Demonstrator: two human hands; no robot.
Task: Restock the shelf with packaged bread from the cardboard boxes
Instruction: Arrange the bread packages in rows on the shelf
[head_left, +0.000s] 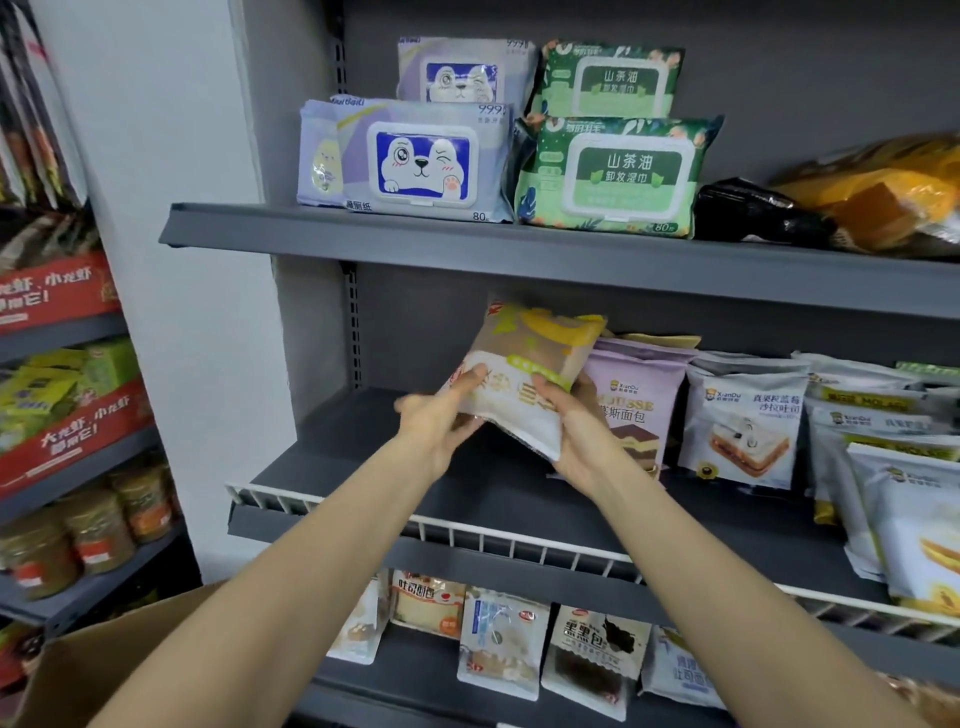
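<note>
A white, brown and yellow bread pack (530, 364) is held tilted above the middle shelf (363, 457), just left of a purple mousse bread pack (636, 410). My left hand (441, 421) grips its lower left side and my right hand (571, 431) grips its lower right corner. More white bread packs (743, 421) stand in a row to the right on the same shelf. A flap of a cardboard box (104, 654) shows at the lower left.
The middle shelf has a white wire rail (467, 530) along its front, with bare room on its left part. Wet-wipe packs (415, 161) fill the top shelf. Bread packs (504, 644) stand on the shelf below. Jars and red cartons (67, 426) fill the left rack.
</note>
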